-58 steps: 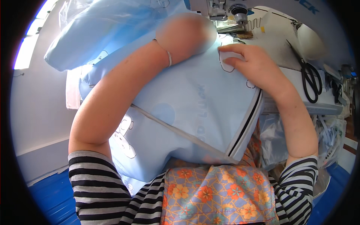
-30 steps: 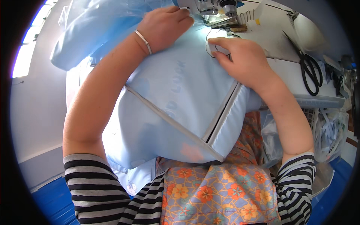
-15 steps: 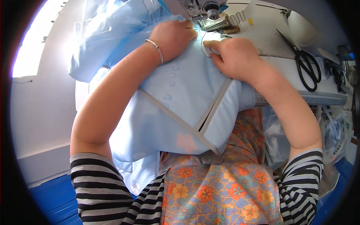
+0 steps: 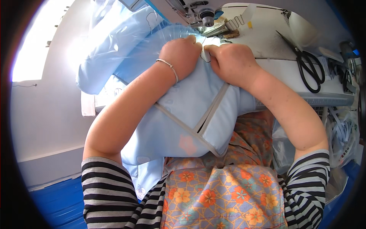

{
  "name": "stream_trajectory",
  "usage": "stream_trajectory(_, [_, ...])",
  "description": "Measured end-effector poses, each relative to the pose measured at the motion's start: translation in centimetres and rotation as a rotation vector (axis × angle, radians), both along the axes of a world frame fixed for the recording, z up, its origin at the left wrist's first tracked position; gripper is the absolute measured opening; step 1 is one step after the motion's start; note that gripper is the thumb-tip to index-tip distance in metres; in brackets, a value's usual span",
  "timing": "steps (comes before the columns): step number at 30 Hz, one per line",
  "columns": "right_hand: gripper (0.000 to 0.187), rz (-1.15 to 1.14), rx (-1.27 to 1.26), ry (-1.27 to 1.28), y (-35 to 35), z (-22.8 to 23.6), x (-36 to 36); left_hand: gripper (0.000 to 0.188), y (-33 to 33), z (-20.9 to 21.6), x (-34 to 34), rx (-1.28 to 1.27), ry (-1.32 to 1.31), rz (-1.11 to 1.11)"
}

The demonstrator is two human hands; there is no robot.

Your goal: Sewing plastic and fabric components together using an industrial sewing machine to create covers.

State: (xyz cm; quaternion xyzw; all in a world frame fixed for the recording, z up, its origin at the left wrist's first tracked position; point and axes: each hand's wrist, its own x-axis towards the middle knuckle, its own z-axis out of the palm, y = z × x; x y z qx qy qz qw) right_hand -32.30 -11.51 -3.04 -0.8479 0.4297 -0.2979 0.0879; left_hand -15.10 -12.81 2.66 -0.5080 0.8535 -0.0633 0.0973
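A light blue padded fabric piece (image 4: 190, 103) with grey binding spreads from the sewing machine (image 4: 207, 18) down over my lap. My left hand (image 4: 181, 57) is closed on its upper edge, just in front of the machine's needle area. Close beside it, my right hand (image 4: 234, 63) pinches the same edge with bent thumb and forefinger. A small white patch with a dark curved line shows between the two hands. The fingertips of my left hand are partly hidden. Clear plastic film and more blue cloth (image 4: 133, 57) lie bunched to the left of my left hand.
Black-handled scissors (image 4: 310, 66) lie on the white table at right. Metal pieces and a wavy wire (image 4: 234, 23) sit behind the machine head. Clear plastic bags (image 4: 339, 133) hang below the table's right edge. A floral apron (image 4: 225, 194) covers my lap.
My two hands have drawn closer together at the fabric edge. My left hand and forearm have shifted right and slightly down, and the bunched blue cloth has moved a little.
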Motion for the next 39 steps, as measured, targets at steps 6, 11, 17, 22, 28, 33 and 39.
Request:
stream_trajectory(6, [0.024,0.033,0.043,0.051,-0.1,0.4,-0.2,0.019,-1.4,0.0,1.1,0.117,0.259,0.085])
stream_trajectory(11, [0.024,0.019,0.055,0.041,0.0,0.3,-0.4,0.024,0.3,-1.4,-0.5,0.046,0.256,0.063])
stream_trajectory(17, [0.023,0.025,0.046,0.037,-0.1,0.3,-0.2,0.03,0.8,-2.7,-0.2,-0.063,0.312,0.066])
stream_trajectory(22, [0.02,0.008,0.056,0.055,-0.1,0.4,0.1,0.029,1.0,-3.4,0.1,-0.108,0.394,0.038])
stream_trajectory(28, [0.02,-0.086,0.02,0.025,0.0,0.3,1.5,0.022,-1.3,-2.3,1.2,-0.023,0.414,-0.025])
stream_trajectory(33, [0.026,0.098,0.018,0.13,-0.4,1.2,-0.5,0.02,-2.3,-2.0,2.3,-0.009,0.437,-0.057])
stream_trajectory(39, [0.026,0.018,-0.088,0.076,1.2,-0.2,1.2,0.017,-1.9,0.4,-0.6,0.257,0.21,0.034])
